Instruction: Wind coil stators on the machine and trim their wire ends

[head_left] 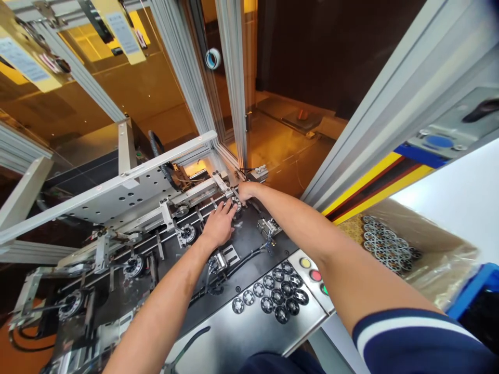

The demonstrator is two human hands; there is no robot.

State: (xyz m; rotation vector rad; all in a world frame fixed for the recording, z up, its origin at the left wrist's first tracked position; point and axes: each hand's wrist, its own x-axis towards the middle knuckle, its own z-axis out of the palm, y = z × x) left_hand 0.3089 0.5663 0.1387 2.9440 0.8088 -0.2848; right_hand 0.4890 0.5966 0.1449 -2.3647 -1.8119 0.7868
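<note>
My left hand (pixel 220 224) lies palm down with its fingers stretched out over the machine's rail. Its fingertips are beside a round black-and-metal part (pixel 236 203) at the far end of the rail, and I cannot tell whether they touch it. Just right of that part, my right hand (pixel 245 191) is bent down at the wrist with its fingers curled in; whatever they hold is hidden. Similar round parts sit in stations along the rail: one (pixel 187 234) left of my left hand, another (pixel 133 266) farther left, and one (pixel 71 304) near the left end.
Several loose black round parts (pixel 277 296) lie on the metal ledge by the coloured push buttons (pixel 315 275). A plastic-lined box (pixel 436 249) holds stacked metal rings (pixel 385 244). Aluminium frame posts (pixel 362 109) stand at right. A small sensor block (pixel 268 227) is below my right forearm.
</note>
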